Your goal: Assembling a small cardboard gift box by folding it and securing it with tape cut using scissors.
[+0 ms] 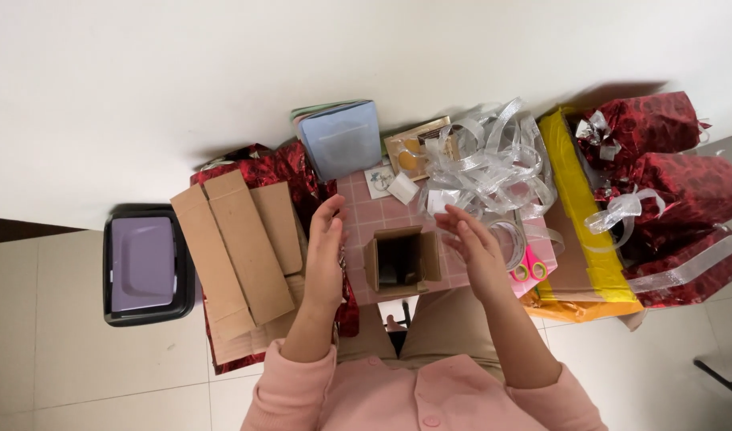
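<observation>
Beside the small open brown cardboard box, both hands hover open and empty.
Left hand and right hand flank it on the pink gridded counter, seemingly about to grasp it; closing both palms evenly on its sides looks needed.

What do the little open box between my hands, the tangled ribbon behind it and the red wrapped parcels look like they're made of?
Small open box: plain brown cardboard, matte, with raw folded flaps. Ribbon: probably thin plastic or synthetic, silvery and partly see-through, catching the light. Red parcels: likely metallic foil wrap, shiny and crinkled with bright glints.
</observation>
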